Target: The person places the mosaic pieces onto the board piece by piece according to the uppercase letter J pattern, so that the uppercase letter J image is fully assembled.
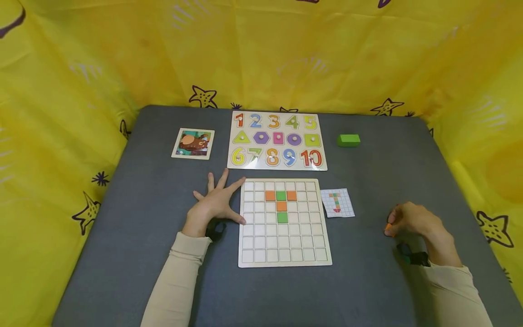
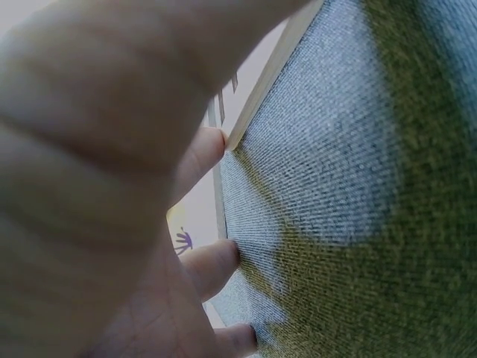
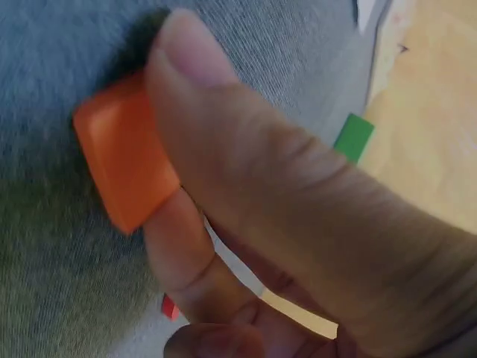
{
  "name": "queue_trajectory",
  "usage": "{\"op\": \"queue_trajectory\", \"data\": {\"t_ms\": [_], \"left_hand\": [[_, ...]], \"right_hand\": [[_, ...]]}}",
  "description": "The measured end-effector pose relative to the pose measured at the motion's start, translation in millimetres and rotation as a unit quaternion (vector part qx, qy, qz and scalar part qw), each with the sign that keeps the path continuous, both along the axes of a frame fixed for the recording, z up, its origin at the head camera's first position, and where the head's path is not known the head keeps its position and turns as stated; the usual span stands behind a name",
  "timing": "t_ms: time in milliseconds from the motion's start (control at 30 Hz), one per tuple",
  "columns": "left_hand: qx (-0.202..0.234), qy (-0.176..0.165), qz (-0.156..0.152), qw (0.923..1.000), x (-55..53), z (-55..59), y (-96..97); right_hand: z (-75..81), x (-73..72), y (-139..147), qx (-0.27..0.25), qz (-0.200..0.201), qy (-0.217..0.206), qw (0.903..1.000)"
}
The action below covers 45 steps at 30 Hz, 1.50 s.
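My right hand [image 1: 418, 222] pinches an orange square tile [image 3: 127, 149] between thumb and finger, low over the table to the right. Spread fingers mark my left hand [image 1: 214, 202], whose thumb and index fingertip touch the left edge of a wooden grid board [image 1: 261, 256]. On the board, an orange tile [image 1: 270, 195], a green tile [image 1: 280, 195] and another orange tile [image 1: 291, 195] form a row. Below its middle sit an orange tile [image 1: 281, 206] and then a green tile [image 1: 282, 217]. A pattern card [image 1: 345, 210] lies just right of the board.
Behind the board lies a number-and-shape puzzle [image 1: 265, 129]. A bear picture puzzle [image 1: 175, 152] is at back left, a green block [image 1: 348, 141] at back right. The right wrist view shows a small red piece [image 3: 170, 306] beyond the fingers. Yellow cloth [image 1: 261, 54] surrounds the table.
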State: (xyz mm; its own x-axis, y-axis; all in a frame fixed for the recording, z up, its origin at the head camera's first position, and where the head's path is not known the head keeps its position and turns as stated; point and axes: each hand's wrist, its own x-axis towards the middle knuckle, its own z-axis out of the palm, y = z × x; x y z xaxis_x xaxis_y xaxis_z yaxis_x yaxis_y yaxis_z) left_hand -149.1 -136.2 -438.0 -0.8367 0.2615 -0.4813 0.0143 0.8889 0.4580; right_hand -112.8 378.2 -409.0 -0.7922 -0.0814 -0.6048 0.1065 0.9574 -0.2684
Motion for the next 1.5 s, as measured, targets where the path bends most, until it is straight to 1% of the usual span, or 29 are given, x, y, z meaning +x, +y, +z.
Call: {"op": "queue_trajectory", "data": {"t_ms": [100, 200, 300, 400, 500, 600, 700, 800, 967, 1067, 1100, 1167, 1267, 1367, 1433, 1500], "left_hand": [[-0.001, -0.002, 0.002, 1.0, 1.0, -0.8, -0.3], [-0.002, -0.001, 0.002, 1.0, 1.7, -2.0, -0.9], [-0.004, -0.002, 0.001, 1.0, 1.8, -3.0, -1.4], [-0.005, -0.002, 0.002, 1.0, 1.9, -2.8, -1.7], [-0.003, -0.002, 0.002, 1.0, 2.2, -1.6, -1.9], [-0.001, -0.002, 0.003, 1.0, 2.4, -0.3, -2.2], [-0.002, -0.001, 0.004, 1.0, 1.9, 0.5, -2.5], [-0.002, 0.002, 0.004, 1.0, 1.4, 1.2, -2.6], [0.0, 0.001, 0.004, 1.0, 1.9, 2.8, -1.4], [-0.001, 0.001, 0.005, 1.0, 2.3, 3.8, -0.6], [-0.002, 0.001, 0.006, 1.0, 2.5, 4.3, -0.6], [-0.002, 0.001, 0.008, 1.0, 2.8, 4.4, -0.6], [-0.003, -0.001, 0.01, 1.0, 3.5, 5.1, -0.9], [-0.003, 0.0, 0.01, 0.9999, 4.0, 5.9, -1.0], [-0.003, 0.001, 0.007, 1.0, 3.8, 6.0, 0.1], [-0.002, 0.002, 0.003, 1.0, 3.3, 5.9, 2.3]], "right_hand": [[-3.8, 0.3, -3, -0.004, 0.003, 0.01, 0.9999], [-4.2, 0.0, -7, -0.026, 0.019, 0.046, 0.9984], [-1.8, -3.3, -13, -0.059, 0.041, 0.088, 0.9935], [3.6, -10.1, -28, -0.091, 0.057, 0.115, 0.9875], [8.5, -19.2, -53, -0.12, 0.073, 0.137, 0.9805], [10.3, -29.5, -88, -0.141, 0.095, 0.149, 0.974], [8.8, -37.9, -127, -0.168, 0.115, 0.145, 0.9684], [6.1, -41.0, -164, -0.192, 0.137, 0.129, 0.9632], [-2.7, -36.8, -208, -0.22, 0.177, 0.112, 0.9528], [-8.6, -31.4, -223, -0.232, 0.188, 0.098, 0.9492], [-10.0, -29.4, -228, -0.234, 0.194, 0.099, 0.9474], [-12.9, -25.2, -234, -0.233, 0.197, 0.103, 0.9467], [-15.1, -19.0, -242, -0.227, 0.199, 0.11, 0.9469], [-15.9, -14.6, -246, -0.219, 0.194, 0.111, 0.9498], [-15.4, -12.6, -249, -0.201, 0.195, 0.113, 0.9534], [-14.4, -10.6, -251, -0.171, 0.195, 0.119, 0.9585]]}}
